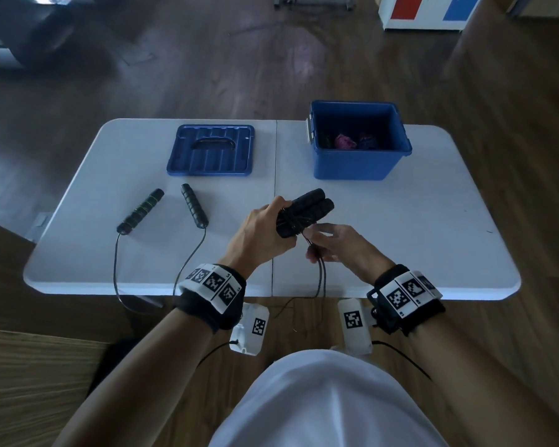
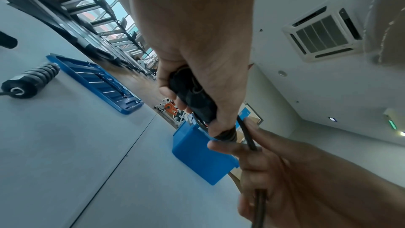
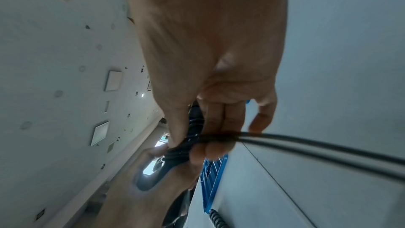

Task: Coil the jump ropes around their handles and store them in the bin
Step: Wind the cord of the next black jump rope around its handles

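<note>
Where hands wind cord, second jump rope [image 1: 162,217] beside lid [image 1: 211,150], bin [image 1: 357,141] beyond

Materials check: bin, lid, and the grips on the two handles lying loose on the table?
Bin: looks like moulded blue plastic, smooth with a slight sheen, with a pale latch on its side.
Lid: same blue plastic by its look, with moulded ribs and a recessed handle.
Loose handles: matte black ridged grips, probably foam or soft rubber; the left one shows thin green rings. Cannot tell which.
</note>
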